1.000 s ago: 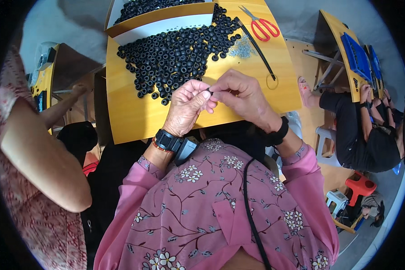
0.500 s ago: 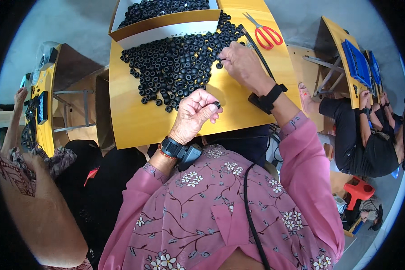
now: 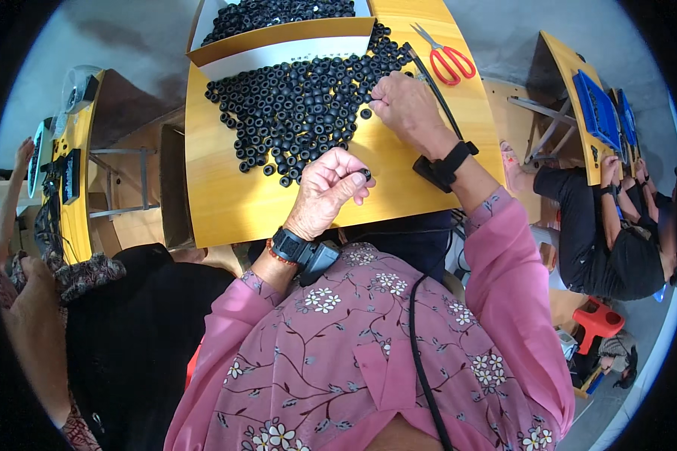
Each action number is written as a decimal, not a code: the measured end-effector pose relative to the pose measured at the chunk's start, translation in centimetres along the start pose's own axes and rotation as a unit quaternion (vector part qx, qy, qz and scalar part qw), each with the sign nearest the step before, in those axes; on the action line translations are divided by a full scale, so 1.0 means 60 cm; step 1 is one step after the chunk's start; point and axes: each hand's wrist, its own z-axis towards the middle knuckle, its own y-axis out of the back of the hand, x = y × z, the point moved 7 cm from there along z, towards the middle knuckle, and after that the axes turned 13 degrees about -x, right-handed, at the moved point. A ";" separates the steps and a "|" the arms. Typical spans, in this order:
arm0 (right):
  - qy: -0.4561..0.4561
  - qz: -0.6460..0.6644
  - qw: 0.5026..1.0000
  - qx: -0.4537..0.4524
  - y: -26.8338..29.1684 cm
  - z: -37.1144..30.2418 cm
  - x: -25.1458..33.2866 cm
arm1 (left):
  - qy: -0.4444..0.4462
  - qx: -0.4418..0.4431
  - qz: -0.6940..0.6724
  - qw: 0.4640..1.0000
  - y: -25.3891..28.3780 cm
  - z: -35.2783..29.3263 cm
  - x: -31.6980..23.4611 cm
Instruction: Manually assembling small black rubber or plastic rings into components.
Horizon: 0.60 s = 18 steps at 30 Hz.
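Observation:
A small black rubber ring (image 3: 365,174) is pinched between the thumb and fingers of my left hand (image 3: 325,192), over the near part of the yellow table (image 3: 267,214). My right hand (image 3: 410,109) reaches to the right edge of a spread pile of black rubber rings (image 3: 286,113). Its thumb and fingertips are pressed together; what they hold, if anything, is hidden. Close below those fingertips lies one loose ring (image 3: 365,114).
Behind the pile stands an open cardboard box (image 3: 282,41) with more rings. Red-handled scissors (image 3: 450,65) and a black rod-like piece (image 3: 438,94) lie at the right. Co-workers sit at tables on both sides; a blue tray (image 3: 596,107) rests on the right one.
My hands keep nearly the same pose, the left still pinching its ring. The whole view has shifted slightly. At the left, a co-worker's arm and body have moved.

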 end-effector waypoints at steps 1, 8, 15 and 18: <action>0.019 -0.006 1.000 -0.018 0.000 0.000 0.000 | 0.000 0.001 0.001 1.000 0.000 0.001 0.000; 0.035 0.029 0.998 -0.030 0.009 -0.001 0.005 | -0.009 0.004 -0.008 1.000 0.000 0.001 -0.004; -0.214 0.406 0.888 0.019 0.077 -0.049 0.024 | -0.015 0.006 0.004 1.000 -0.002 0.001 -0.005; -0.295 0.511 0.806 0.050 0.085 -0.099 0.033 | -0.019 0.009 0.004 1.000 -0.003 0.003 -0.006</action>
